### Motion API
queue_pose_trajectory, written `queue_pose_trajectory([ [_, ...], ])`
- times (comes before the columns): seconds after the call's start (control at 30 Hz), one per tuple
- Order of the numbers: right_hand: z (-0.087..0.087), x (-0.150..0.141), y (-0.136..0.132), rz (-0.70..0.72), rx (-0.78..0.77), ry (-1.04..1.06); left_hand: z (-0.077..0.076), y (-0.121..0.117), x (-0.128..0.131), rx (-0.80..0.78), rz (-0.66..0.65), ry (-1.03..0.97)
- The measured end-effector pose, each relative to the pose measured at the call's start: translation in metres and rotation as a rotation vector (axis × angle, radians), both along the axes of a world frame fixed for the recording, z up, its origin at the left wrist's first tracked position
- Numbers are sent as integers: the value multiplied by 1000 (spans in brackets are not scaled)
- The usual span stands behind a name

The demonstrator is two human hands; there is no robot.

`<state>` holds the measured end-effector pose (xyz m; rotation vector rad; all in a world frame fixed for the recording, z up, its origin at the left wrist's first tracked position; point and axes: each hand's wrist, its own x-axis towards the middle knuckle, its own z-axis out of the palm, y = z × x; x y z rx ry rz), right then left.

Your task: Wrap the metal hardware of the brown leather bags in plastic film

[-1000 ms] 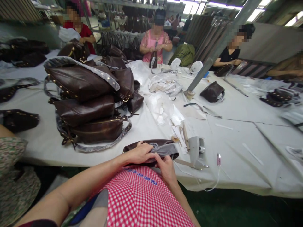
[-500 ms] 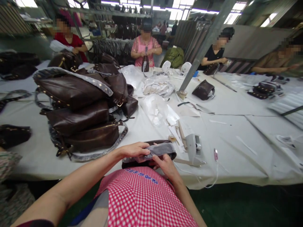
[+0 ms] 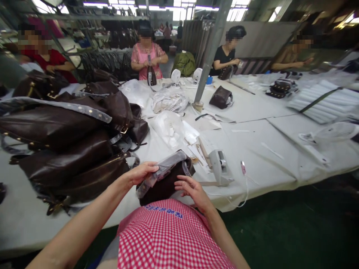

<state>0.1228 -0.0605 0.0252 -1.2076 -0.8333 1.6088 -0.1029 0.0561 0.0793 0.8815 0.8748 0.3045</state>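
A dark brown leather handbag [image 3: 164, 185] lies on the table edge against my checked apron. Its strap [image 3: 171, 161], wrapped in clear plastic film, arches over the top of the bag. My left hand [image 3: 144, 172] pinches this strap near its left part, thumb on top. Close to the bag's right side is my right hand [image 3: 190, 189], fingers spread and holding nothing; whether its fingertips touch the leather I cannot tell. Just right of the bag stands a grey tape dispenser [image 3: 221, 168].
A heap of brown handbags [image 3: 56, 125] rises at the left. Beyond my hands lie crumpled plastic bags [image 3: 169, 129] and paper pieces. A metal post [image 3: 210, 56] stands mid-table. A pink-handled tool [image 3: 243, 168] with a white cord lies right. Several co-workers [image 3: 147, 56] sit or stand opposite.
My right hand has let go of the strap and opened beside the bag. The left hand has drawn the strap up and leftward, and the bag now shows more of its side. The view has swung right.
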Motion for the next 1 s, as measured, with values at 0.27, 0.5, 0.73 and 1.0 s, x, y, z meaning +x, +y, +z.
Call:
queue_pose_trajectory([
  [0.27,-40,19,-11,-28,-177,-120,-3,15,-1,54,57,102],
  [0.5,-88,67,-21,-152,-243,-287,11,10,0,27,128,135],
  [0.73,-116,121,35,-154,-118,-824,8,1,-6,10,209,202],
  [1.0,-128,147,124,-109,-7,-1277,0,-10,5,-7,304,199],
])
